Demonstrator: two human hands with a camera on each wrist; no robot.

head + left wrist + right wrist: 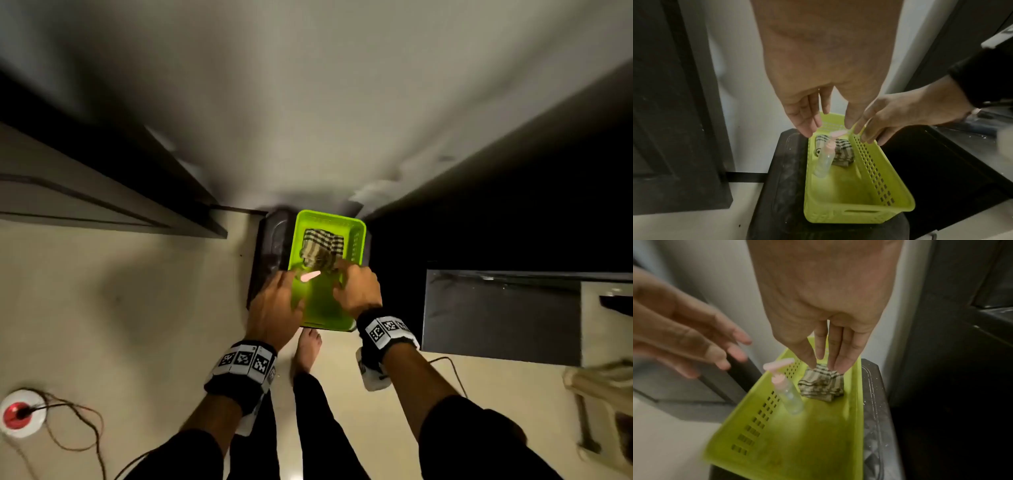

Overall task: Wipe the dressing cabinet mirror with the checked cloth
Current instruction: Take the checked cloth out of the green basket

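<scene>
Basket (358,246) on dark stool (783,178) holds checked cloth (322,248) at far end, pump bottle (825,160) upright beside it. Left hand (274,308) loose, empty, above bottle. Right hand (359,291) fingers straight, at cloth; contact unclear.

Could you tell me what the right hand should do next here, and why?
Probably pinch the checked cloth with the right hand and lift it out: its fingertips touch the cloth's top, and the cloth lies bunched in the green basket beside the pump bottle.
</scene>
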